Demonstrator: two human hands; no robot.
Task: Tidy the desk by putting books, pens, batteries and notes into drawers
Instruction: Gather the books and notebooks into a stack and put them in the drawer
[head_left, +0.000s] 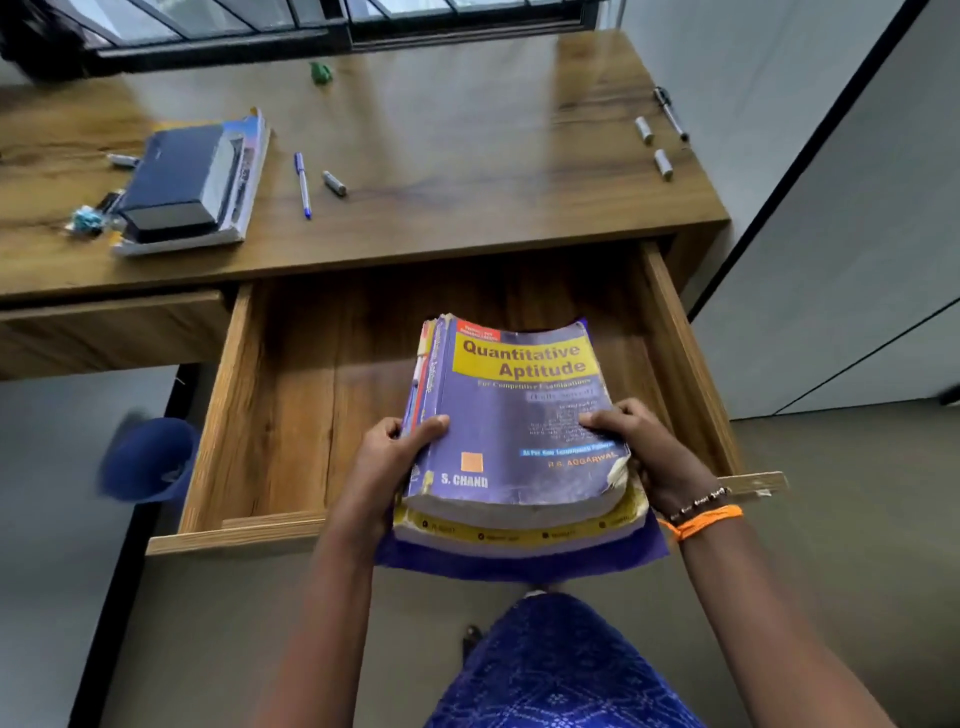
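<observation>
Fingers (426, 423) of both hands clamped on a stack of books (511, 415), held level above the open drawer (291, 395), seemingly for lowering inside.

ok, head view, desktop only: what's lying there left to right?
Teal clip → book stack → blue pen → battery → battery pair → black pen.

The left hand (395, 452) and right hand (641, 447) are gripping a stack of books (514, 431) above the open drawer (291, 395); pens (303, 184) and batteries (644, 129) are lying on the desk (467, 156).
</observation>
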